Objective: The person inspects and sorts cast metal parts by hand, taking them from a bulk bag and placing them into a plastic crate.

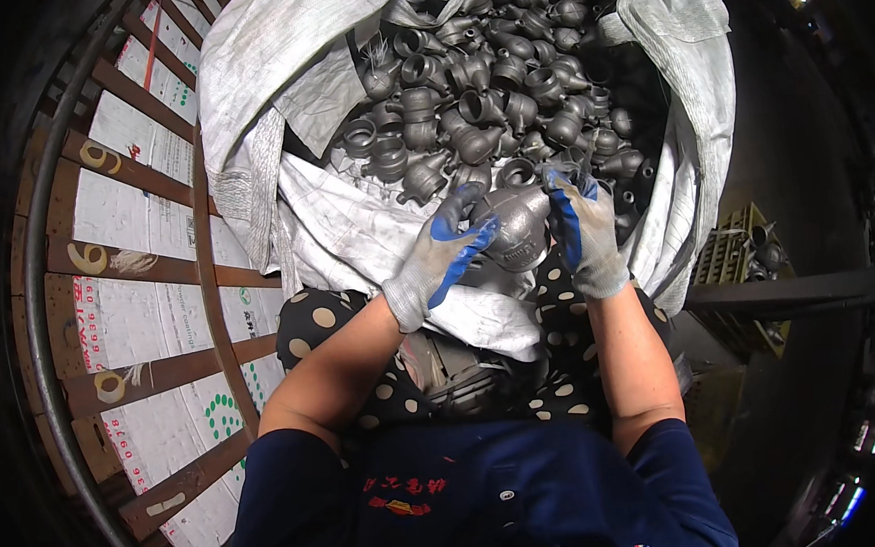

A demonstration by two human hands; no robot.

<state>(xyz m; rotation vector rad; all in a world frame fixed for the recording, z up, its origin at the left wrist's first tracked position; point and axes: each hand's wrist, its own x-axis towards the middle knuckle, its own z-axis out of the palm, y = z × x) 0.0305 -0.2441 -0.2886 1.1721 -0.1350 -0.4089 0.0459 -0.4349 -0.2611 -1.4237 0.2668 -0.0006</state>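
Between my two gloved hands is a grey, rounded metal casting [511, 231] with a tapering end that points up and to the right. My left hand [448, 245], in a grey and blue work glove, grips the casting's left side with fingers and thumb. At its right side, my right hand [581, 227] has its fingers bent around something at the narrow end, too small and shadowed to make out. Just beyond my hands, a heap of similar grey castings [480, 141] fills a large white woven sack [303, 206].
On the left, a slatted rack with a curved metal rail [38, 268] stands against white printed cartons [145, 321]. A yellow crate [727, 256] holding metal parts sits at the right, near a dark horizontal bar [789, 290]. The sack's folds reach my patterned trouser legs [390, 402].
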